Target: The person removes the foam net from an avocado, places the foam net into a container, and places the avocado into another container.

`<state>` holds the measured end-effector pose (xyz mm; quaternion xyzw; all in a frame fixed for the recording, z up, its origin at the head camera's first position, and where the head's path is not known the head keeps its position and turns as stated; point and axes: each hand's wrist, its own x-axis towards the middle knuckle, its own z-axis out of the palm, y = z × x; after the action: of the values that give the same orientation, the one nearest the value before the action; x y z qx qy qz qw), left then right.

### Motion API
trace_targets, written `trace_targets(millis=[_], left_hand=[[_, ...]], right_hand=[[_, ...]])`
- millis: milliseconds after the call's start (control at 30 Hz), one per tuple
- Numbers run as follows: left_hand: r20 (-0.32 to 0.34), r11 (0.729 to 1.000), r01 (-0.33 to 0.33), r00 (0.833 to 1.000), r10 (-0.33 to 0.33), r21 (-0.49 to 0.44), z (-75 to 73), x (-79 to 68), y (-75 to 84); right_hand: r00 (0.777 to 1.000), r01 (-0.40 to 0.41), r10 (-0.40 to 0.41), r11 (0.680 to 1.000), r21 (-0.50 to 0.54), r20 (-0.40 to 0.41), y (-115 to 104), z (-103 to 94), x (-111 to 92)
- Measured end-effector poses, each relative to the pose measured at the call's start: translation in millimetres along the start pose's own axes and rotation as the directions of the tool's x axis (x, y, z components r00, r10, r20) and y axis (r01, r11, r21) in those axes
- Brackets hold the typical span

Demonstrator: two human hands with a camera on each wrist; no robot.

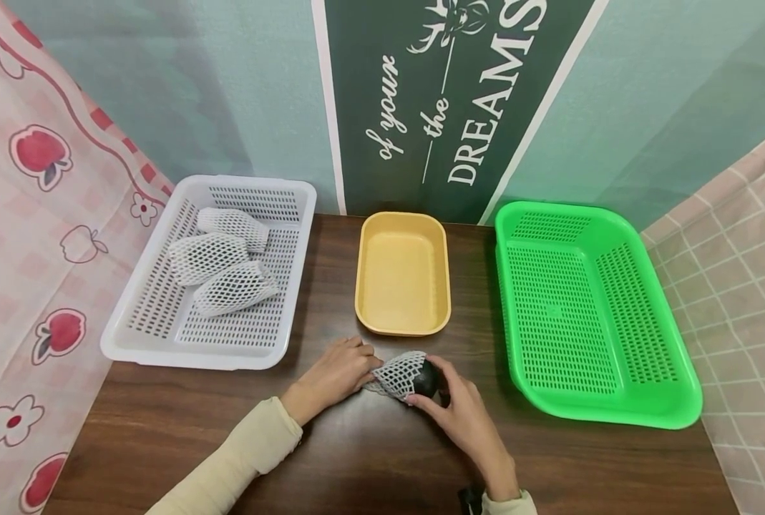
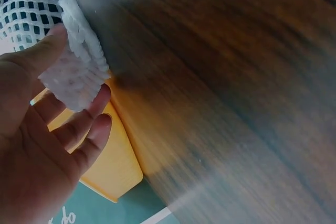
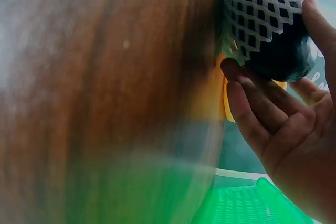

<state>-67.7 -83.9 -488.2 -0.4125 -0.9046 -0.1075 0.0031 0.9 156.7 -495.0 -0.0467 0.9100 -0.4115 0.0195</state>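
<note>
White lettering [image 1: 475, 129] on a dark green panel [image 1: 369, 182] at the far side: "of your", "the" and, in capitals, "DREAMS", all turned sideways and slanting. Beside the words, a white deer head [image 1: 459, 18] with antlers, cut by the upper edge. In the left wrist view, a scrap of lettering, perhaps "do", low down.

At the near middle, a white foam net [image 1: 398, 373] drawn partway over a dark round thing [image 1: 426, 379], resting on the table [image 1: 369, 458] or just above it; cannot tell which. Left hand [image 1: 338, 372] pinching the net's bunched left end between thumb and fingers. Right hand [image 1: 462, 405] curled round the dark round thing at its bare right end.

Dark brown wood grain across the table, with a pale sheen near the hands. Just beyond the net, a yellow tray [image 1: 404, 279]. Far left, a white basket [image 1: 189, 357] holding three more nets [image 1: 210, 257]; right, a green basket [image 1: 552, 311].

Pale teal cloth [image 1: 195, 93] either side of the panel. Left, a pink-and-white cloth [image 1: 8, 272] with red apples and flowers; right, a pink cloth [image 1: 743, 300] with white grid lines. On both arms, cream sleeves [image 1: 247, 443].
</note>
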Motion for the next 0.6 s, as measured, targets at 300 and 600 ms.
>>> trace_targets(millis=[300,600], left_hand=[[-0.02,1.0,0.003,1.0,-0.004,-0.024,-6.3,-6.1,-4.2],[-0.084,1.0,0.031,0.996,-0.031,0.0,-26.9,-14.4,-7.3]], right_hand=[[0.991,0.089,-0.083,0.995,0.053,-0.101,0.5,-9.6,-1.0],[0.95,0.193,-0.181,0.981,0.021,-0.255,0.9,-24.6,-2.6]])
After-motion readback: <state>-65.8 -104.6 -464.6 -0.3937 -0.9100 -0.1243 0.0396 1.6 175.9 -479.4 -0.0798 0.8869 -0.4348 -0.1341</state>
